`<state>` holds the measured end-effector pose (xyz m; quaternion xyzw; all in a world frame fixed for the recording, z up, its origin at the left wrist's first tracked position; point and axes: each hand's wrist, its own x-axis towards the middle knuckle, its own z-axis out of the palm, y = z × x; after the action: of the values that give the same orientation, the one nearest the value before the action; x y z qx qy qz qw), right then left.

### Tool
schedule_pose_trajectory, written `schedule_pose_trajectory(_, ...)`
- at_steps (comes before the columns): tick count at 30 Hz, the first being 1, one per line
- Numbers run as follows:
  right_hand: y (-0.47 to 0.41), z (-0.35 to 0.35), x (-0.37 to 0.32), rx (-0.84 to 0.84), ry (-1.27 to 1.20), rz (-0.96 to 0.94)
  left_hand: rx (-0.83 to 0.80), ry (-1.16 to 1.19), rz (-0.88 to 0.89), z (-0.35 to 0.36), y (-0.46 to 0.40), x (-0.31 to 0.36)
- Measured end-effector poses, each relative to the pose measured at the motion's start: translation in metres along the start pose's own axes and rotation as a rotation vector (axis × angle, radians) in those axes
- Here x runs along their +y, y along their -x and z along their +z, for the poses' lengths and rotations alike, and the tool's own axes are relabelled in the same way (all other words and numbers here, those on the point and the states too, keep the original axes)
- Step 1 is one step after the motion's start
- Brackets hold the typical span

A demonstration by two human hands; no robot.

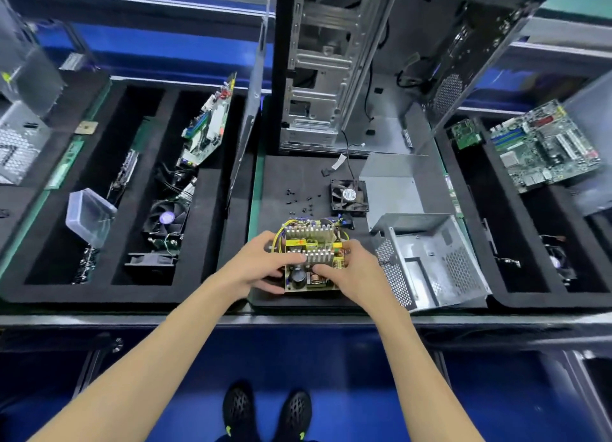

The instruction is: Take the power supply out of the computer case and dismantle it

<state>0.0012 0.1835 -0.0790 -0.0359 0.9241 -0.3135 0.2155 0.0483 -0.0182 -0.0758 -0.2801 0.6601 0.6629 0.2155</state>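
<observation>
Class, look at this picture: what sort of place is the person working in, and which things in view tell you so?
Probably an electronics dismantling or recycling workstation. An opened computer case stands on the bench, black foam trays hold sorted boards and fans, and a stripped power supply board lies beside its empty metal housing.

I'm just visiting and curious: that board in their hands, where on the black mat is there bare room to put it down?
Bare mat lies behind the loose screws, between the computer case and the fan. The mat's right half is crowded: the flat metal cover and the perforated housing fill it. Both hands, left and right, hold the circuit board over the near edge.
</observation>
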Motion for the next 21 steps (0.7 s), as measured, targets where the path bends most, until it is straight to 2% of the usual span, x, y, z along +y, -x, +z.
schedule_pose_trajectory(6,0.0,0.019,-0.019,-0.039,-0.037,-0.001,0.02,0.007,-0.013,-0.026,0.004,-0.005)
schedule_pose_trajectory(12,0.002,0.025,-0.021,-0.003,-0.01,0.0,0.034,0.042,0.012,-0.027,0.003,-0.008)
schedule_pose_trajectory(16,0.003,0.027,-0.022,-0.005,0.03,0.019,0.069,0.02,0.056,-0.027,0.001,-0.007)
schedule_pose_trajectory(21,0.003,0.028,-0.025,-0.017,0.094,0.03,0.035,-0.084,0.066,-0.032,-0.001,-0.007)
